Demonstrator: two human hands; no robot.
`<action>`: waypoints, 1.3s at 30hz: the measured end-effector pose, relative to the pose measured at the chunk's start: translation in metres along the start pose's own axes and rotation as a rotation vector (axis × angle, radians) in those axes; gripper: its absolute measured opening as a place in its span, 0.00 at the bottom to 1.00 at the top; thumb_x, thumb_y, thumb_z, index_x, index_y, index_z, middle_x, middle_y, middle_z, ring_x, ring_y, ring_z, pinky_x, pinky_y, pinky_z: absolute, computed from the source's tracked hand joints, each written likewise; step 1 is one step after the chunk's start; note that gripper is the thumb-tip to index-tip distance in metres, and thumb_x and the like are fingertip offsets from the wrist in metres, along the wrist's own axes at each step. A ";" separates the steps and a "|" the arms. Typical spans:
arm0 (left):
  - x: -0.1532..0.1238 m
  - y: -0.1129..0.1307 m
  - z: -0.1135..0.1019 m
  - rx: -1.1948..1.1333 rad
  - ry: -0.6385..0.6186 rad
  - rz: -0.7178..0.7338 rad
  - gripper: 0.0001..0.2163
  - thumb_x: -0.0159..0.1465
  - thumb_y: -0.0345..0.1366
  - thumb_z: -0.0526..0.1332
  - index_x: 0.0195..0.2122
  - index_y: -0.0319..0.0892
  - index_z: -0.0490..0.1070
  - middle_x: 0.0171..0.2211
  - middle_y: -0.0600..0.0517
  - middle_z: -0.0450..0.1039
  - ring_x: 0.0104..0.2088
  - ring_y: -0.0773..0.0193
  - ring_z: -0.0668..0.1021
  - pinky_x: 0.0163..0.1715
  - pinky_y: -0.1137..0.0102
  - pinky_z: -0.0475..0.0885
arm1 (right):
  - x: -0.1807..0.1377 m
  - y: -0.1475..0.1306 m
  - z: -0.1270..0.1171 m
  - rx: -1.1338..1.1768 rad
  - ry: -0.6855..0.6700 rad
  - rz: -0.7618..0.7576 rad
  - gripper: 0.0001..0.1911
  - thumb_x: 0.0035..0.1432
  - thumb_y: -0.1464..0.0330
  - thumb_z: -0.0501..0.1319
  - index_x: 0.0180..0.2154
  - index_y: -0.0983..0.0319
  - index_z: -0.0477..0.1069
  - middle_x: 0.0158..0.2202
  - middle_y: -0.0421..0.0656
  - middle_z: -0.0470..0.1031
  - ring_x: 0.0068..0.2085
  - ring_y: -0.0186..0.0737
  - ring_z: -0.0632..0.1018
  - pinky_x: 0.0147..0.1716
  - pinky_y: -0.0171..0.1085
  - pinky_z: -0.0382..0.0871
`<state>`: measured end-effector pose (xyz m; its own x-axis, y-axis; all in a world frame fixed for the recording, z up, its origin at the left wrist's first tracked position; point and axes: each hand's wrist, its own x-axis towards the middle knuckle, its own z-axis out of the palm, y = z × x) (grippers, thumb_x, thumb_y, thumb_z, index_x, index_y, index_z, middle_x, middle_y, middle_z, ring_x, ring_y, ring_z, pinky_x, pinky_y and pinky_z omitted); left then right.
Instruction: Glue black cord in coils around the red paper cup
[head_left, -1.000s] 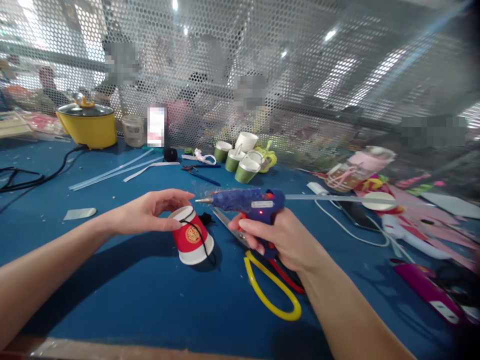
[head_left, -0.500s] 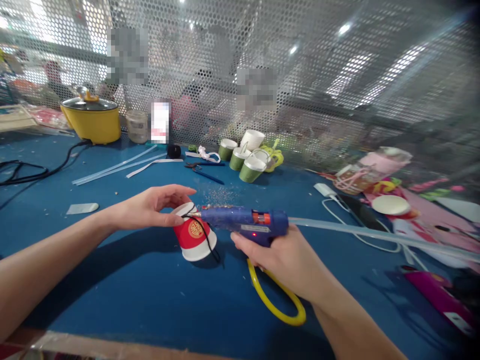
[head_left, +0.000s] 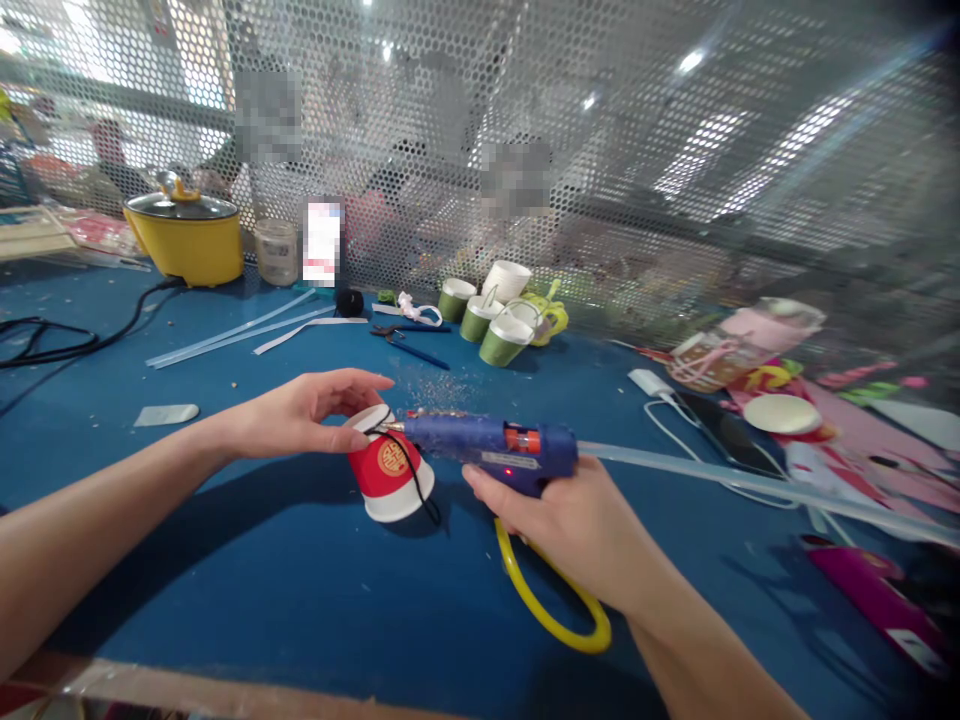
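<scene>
My left hand (head_left: 319, 412) is closed around the upper part of a red and white paper cup (head_left: 381, 478), which stands upside down and slightly tilted on the blue table. A black cord (head_left: 411, 462) runs across the cup's top and hangs down its side. Gripped in my right hand (head_left: 559, 515) is a blue hot glue gun (head_left: 487, 442), with a red light lit on its body. Its nozzle touches or nearly touches the cord at the cup's top. A long clear glue stick (head_left: 675, 458) sticks out of the gun's back, and a yellow cable (head_left: 555, 625) loops below.
Green-wrapped cups (head_left: 504, 342), pliers (head_left: 411, 345) and a black ball (head_left: 349, 302) lie farther back. A yellow electric pot (head_left: 186, 240) stands at the back left. To the right are a phone (head_left: 727, 432), a white cable and a purple object (head_left: 874, 600). A perforated metal screen rises behind.
Hardly anything differs. Both hands, the cup and the glue gun keep their places, while the view has shifted very slightly.
</scene>
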<state>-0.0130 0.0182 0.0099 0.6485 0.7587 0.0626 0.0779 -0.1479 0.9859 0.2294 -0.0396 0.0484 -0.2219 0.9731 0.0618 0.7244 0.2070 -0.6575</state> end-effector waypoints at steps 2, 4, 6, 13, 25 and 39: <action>0.000 0.000 0.000 0.001 0.000 0.003 0.24 0.55 0.30 0.62 0.53 0.41 0.58 0.44 0.47 0.68 0.45 0.60 0.71 0.48 0.62 0.66 | -0.001 -0.001 0.000 -0.020 0.002 -0.007 0.12 0.50 0.64 0.58 0.18 0.60 0.66 0.15 0.36 0.67 0.18 0.33 0.67 0.20 0.32 0.65; 0.000 0.000 0.000 0.006 0.000 0.008 0.24 0.55 0.30 0.62 0.53 0.40 0.58 0.44 0.47 0.68 0.46 0.60 0.71 0.48 0.62 0.66 | -0.001 -0.001 0.000 -0.035 0.003 -0.021 0.11 0.49 0.64 0.57 0.19 0.60 0.67 0.16 0.36 0.69 0.20 0.34 0.68 0.21 0.33 0.65; 0.000 0.000 0.000 0.007 0.000 0.003 0.24 0.55 0.30 0.62 0.53 0.40 0.58 0.44 0.47 0.68 0.45 0.60 0.71 0.48 0.62 0.66 | 0.000 0.000 0.000 -0.039 0.010 -0.025 0.12 0.50 0.64 0.57 0.18 0.60 0.66 0.16 0.36 0.68 0.19 0.34 0.67 0.21 0.33 0.66; -0.001 -0.001 0.000 -0.005 -0.002 0.017 0.23 0.55 0.29 0.62 0.52 0.41 0.59 0.43 0.48 0.67 0.46 0.61 0.70 0.49 0.62 0.65 | 0.000 0.000 -0.001 -0.019 0.008 0.005 0.13 0.50 0.64 0.58 0.17 0.60 0.65 0.13 0.35 0.66 0.17 0.32 0.66 0.18 0.32 0.64; -0.002 -0.001 0.000 -0.013 -0.011 0.011 0.24 0.55 0.30 0.62 0.53 0.42 0.59 0.43 0.48 0.68 0.46 0.60 0.70 0.48 0.61 0.66 | 0.001 0.000 -0.002 -0.019 0.019 0.029 0.13 0.50 0.63 0.58 0.17 0.60 0.64 0.12 0.35 0.65 0.15 0.32 0.65 0.18 0.32 0.63; -0.002 0.000 0.000 -0.022 -0.024 0.030 0.24 0.55 0.30 0.62 0.53 0.42 0.59 0.43 0.47 0.67 0.46 0.60 0.70 0.49 0.62 0.65 | 0.000 -0.004 -0.004 0.017 -0.009 0.046 0.13 0.51 0.64 0.58 0.17 0.60 0.65 0.12 0.36 0.67 0.16 0.33 0.68 0.17 0.32 0.64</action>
<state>-0.0146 0.0172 0.0094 0.6687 0.7382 0.0890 0.0415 -0.1565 0.9868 0.2286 -0.0397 0.0539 -0.1949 0.9805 0.0245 0.7226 0.1605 -0.6724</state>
